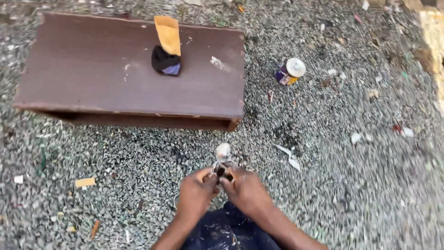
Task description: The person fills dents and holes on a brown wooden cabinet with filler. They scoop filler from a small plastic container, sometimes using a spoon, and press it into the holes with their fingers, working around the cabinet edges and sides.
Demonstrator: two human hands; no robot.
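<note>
Both hands are meeting low in the middle of the view, just above the person's dark, paint-flecked trousers (226,231). The left hand (196,192) is curling closed, its fingertips pinching the near left side of a small object (223,159). The right hand (245,190) is closing on the same object from the right, thumb and fingers pressing its lower part. The object is blurred: a pale rounded top is showing above the fingers, with a darker bit and thin whitish strips below it; what it is cannot be told. It is being held off the ground, between the two hands and nearer than the board.

A wide brown board (92,78) is lying flat on the gravel (370,185), far and left of the hands, its near edge raised a little and casting shadow. On the board, toward its far middle, a dark cloth (164,62) is sitting, with a tan sheet (169,34) touching it and leaning out past the far edge.

Right of the board, a small can (290,71) is lying on its side on the gravel, its pale lid facing the viewer. A white scrap (289,155) is lying just right of the hands. A small tan chip (85,182) is lying on the left, well apart from the hands. Bits of litter are scattering across the far right of the gravel.
</note>
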